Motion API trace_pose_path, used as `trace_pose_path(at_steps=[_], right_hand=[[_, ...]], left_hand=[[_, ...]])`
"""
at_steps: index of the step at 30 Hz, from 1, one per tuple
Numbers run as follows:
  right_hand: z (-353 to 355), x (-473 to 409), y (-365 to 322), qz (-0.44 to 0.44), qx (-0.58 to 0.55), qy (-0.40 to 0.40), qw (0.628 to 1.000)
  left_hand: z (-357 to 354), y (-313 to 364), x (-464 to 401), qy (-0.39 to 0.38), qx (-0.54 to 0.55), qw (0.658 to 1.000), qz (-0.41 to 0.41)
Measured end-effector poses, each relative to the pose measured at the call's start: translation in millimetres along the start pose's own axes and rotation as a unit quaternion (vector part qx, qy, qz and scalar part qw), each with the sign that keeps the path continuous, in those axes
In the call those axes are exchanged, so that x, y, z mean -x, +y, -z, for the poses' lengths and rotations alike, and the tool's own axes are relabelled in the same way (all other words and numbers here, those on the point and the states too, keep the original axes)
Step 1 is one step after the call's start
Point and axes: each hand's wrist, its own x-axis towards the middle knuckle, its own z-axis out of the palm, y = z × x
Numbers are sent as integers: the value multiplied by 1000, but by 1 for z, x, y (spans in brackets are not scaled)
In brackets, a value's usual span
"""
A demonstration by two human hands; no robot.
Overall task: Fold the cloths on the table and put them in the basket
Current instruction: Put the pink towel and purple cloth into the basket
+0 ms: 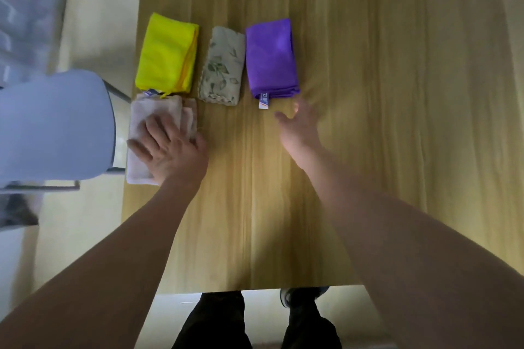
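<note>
Several folded cloths lie on the left part of the wooden table (368,122). A yellow cloth (167,54), a leaf-patterned beige cloth (222,65) and a purple cloth (270,56) form a row. A pale pink folded cloth (158,113) lies in front of the yellow one at the table's left edge. My left hand (170,150) rests flat on the pink cloth, fingers spread. My right hand (297,127) hovers open just in front of the purple cloth's tag, holding nothing. No basket is in view.
A light blue-grey chair (54,125) stands against the table's left edge beside the pink cloth. The table's near edge runs above my legs and shoes (300,300). Bare wood stretches to the right of the purple cloth.
</note>
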Motion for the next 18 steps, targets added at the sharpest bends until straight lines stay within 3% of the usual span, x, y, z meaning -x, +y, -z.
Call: trace_pose_path(at_steps=[4, 7, 10, 18], right_hand=[[-13, -39, -24, -21, -58, 67, 996], [-18, -62, -34, -47, 4, 102, 994], [-20, -76, -39, -79, 28, 98, 992], [-8, -44, -11, -100, -107, 79, 986]], left_hand=[[-18, 11, -6, -4, 25, 999, 27], [-25, 11, -8, 20, 28, 999, 28], [-30, 9, -9, 25, 14, 999, 21], [-27, 20, 15, 12, 9, 1000, -16]])
